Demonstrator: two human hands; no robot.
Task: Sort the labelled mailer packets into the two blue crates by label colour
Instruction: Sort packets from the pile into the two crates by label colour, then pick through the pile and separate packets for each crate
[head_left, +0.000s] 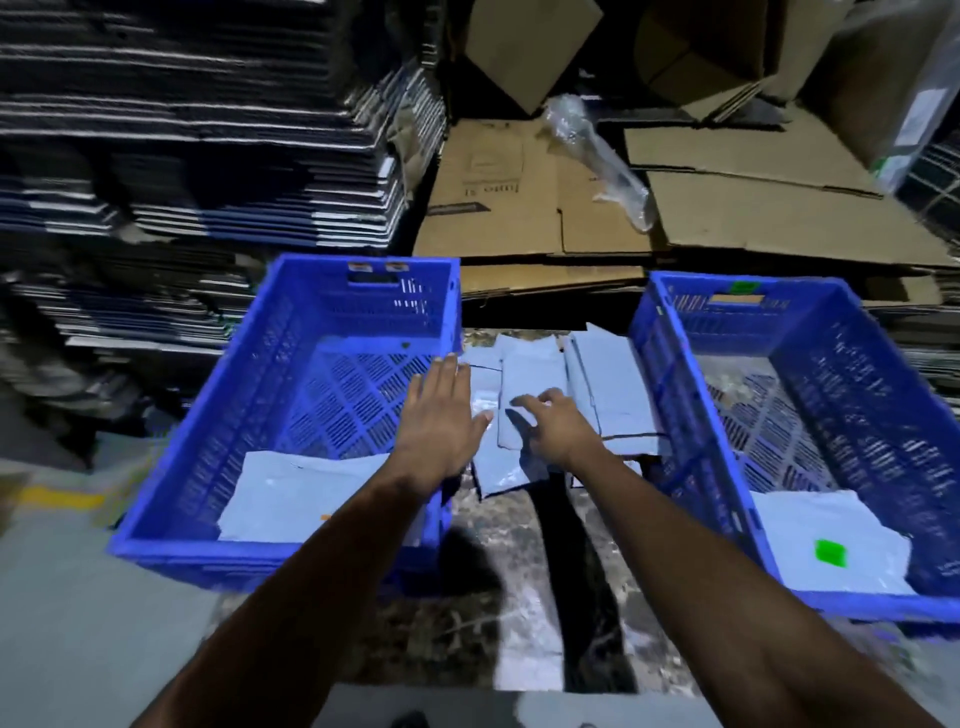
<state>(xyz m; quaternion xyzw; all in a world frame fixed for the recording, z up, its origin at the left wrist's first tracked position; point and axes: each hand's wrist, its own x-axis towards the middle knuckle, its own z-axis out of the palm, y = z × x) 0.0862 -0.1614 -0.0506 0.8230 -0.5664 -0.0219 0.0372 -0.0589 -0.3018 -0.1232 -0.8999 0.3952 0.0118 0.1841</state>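
Two blue crates stand on the floor, the left crate (171, 467) and the right crate (883, 395). Between them lies a pile of grey mailer packets (608, 384). One grey packet (291, 493) lies in the left crate, an orange bit showing at its near edge. In the right crate a grey packet (810, 535) shows a green label (831, 552). My left hand (441, 421) hovers flat, fingers spread, over the left crate's right wall, holding nothing. My right hand (550, 426) rests on the pile with fingers curled down onto a packet; a firm grip is not visible.
Flattened brown cardboard (571, 208) is stacked behind the crates, with a clear plastic wrap (602, 156) on it. Tall stacks of dark flat sheets (208, 156) fill the left. Orange stickers (376, 268) mark the left crate's far rim, a green sticker (744, 287) the right crate's.
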